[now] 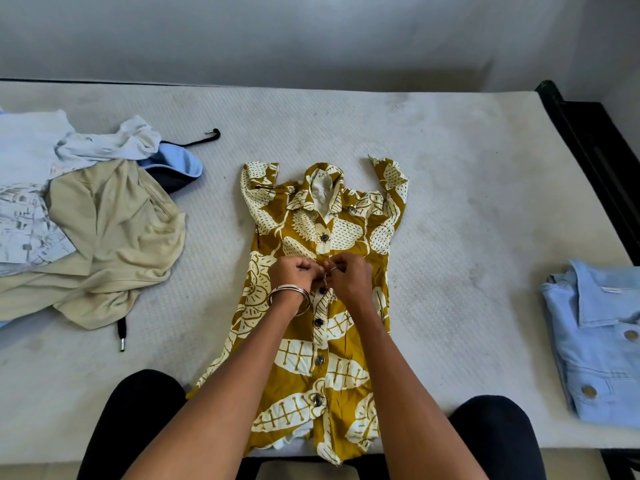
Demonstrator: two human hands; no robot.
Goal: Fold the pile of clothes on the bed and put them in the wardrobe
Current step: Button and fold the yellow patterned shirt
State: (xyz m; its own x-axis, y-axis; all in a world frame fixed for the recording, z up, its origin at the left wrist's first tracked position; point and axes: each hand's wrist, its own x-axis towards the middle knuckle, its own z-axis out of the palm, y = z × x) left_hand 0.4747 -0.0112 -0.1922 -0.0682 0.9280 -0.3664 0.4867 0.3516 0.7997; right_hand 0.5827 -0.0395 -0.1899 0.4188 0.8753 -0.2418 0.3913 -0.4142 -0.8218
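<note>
Bed (pixel 450 188): bare white mattress, seen from its near edge. Pile of clothes (pixel 93 223) is heaped at the left: a beige garment on top, white and pale blue pieces beneath, a black drawstring trailing out. Yellow shirt (pixel 311 358) with a cream leaf print is spread flat, front up, at the middle of the bed, collar away, hem at the near edge. Blue shirt (pixel 599 344) is laid folded at the right, well apart from the yellow one. Left hand (pixel 294 271) and right hand (pixel 349 277) are met at the shirt's button strip, fingers curled tight and pinching the cloth at a button. Bangles (pixel 289 296) are worn on the left wrist.
</note>
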